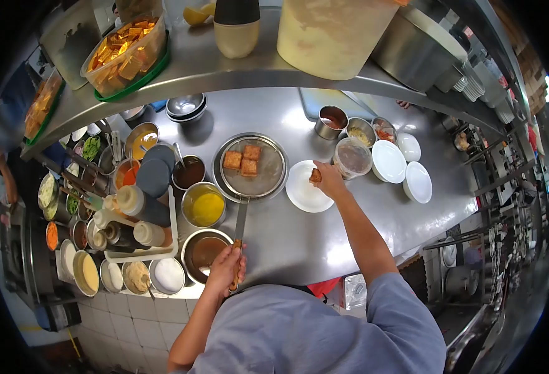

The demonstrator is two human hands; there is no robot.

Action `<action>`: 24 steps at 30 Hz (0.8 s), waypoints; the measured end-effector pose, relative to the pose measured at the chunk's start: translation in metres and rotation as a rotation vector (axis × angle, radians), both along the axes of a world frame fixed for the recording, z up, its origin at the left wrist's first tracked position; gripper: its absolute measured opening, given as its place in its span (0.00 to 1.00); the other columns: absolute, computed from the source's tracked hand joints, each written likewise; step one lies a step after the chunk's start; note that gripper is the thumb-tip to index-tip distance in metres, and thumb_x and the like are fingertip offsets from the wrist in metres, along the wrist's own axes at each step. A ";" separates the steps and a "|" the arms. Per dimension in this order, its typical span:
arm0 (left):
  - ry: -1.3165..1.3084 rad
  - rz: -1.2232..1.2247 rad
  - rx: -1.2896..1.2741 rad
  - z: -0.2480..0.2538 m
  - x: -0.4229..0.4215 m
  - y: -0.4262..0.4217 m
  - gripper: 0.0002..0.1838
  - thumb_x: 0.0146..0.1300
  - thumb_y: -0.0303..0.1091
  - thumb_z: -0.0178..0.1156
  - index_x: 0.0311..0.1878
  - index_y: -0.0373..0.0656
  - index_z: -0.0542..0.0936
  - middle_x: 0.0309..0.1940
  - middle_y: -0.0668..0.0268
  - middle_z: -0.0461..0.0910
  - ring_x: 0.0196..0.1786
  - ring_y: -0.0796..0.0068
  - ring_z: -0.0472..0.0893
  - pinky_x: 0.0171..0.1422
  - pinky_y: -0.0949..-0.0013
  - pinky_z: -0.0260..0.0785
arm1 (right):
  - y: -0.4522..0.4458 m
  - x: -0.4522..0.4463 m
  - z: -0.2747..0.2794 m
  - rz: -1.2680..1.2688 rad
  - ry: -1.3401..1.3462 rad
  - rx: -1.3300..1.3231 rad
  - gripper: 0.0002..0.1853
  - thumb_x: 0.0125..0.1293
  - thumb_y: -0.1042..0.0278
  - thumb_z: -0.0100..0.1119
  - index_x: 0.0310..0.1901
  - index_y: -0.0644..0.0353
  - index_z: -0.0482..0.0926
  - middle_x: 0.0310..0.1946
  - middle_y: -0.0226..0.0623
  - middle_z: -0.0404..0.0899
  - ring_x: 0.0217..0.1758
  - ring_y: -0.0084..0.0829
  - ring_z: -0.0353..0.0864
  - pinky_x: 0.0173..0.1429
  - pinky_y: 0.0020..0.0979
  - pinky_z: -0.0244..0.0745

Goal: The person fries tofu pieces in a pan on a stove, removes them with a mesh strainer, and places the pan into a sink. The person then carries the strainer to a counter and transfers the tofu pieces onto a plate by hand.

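My left hand [225,269] is closed around the wooden handle of a mesh skimmer [268,172], whose round mesh rests on a metal bowl. Three golden-brown fried cubes [232,160], which look like tofu, lie on the mesh. Between the fingers of my right hand [330,181] is another fried cube [315,175], held over a white plate [303,198]. Whether this cube touches the plate I cannot tell. Just beyond that hand stands a clear plastic tub [353,156].
White bowls [389,162] stand right of the tub. Sauce pots, including yellow liquid [207,208] and brown sauce [207,255], and squeeze bottles [138,202] crowd the left. A steel shelf [224,75] crosses overhead, holding tubs. A cutting board [324,103] lies at the back.
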State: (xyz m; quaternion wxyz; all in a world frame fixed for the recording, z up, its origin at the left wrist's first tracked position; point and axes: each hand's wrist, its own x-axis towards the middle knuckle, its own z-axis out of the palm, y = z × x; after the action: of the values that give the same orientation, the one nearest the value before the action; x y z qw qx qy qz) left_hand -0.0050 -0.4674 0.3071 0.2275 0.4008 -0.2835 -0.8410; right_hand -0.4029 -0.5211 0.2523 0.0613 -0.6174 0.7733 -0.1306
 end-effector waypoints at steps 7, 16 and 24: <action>-0.005 0.010 -0.013 -0.003 0.000 0.001 0.14 0.69 0.39 0.45 0.51 0.41 0.69 0.23 0.69 0.69 0.17 0.81 0.67 0.19 0.77 0.60 | -0.011 -0.001 -0.017 0.075 -0.025 -0.046 0.39 0.37 0.73 0.70 0.58 0.54 0.67 0.46 0.40 0.73 0.50 0.44 0.70 0.55 0.39 0.67; -0.012 0.002 -0.011 0.000 0.001 0.001 0.14 0.69 0.38 0.44 0.51 0.40 0.68 0.23 0.69 0.68 0.18 0.81 0.66 0.20 0.77 0.60 | -0.027 0.002 0.001 -0.009 -0.093 -0.255 0.31 0.45 0.70 0.66 0.55 0.56 0.69 0.48 0.42 0.72 0.53 0.45 0.69 0.57 0.39 0.65; 0.021 -0.023 -0.040 -0.002 0.002 0.000 0.14 0.69 0.38 0.45 0.51 0.39 0.68 0.23 0.70 0.68 0.18 0.82 0.66 0.20 0.78 0.61 | -0.095 0.089 0.083 0.305 -0.279 -0.291 0.21 0.51 0.70 0.61 0.50 0.57 0.74 0.47 0.41 0.73 0.52 0.45 0.69 0.57 0.38 0.65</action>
State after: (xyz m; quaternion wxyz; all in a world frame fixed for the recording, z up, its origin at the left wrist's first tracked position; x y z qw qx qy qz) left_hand -0.0032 -0.4679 0.3050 0.2288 0.3840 -0.3026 -0.8418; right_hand -0.3136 -0.6161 0.3350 0.0971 -0.7053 0.6282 -0.3138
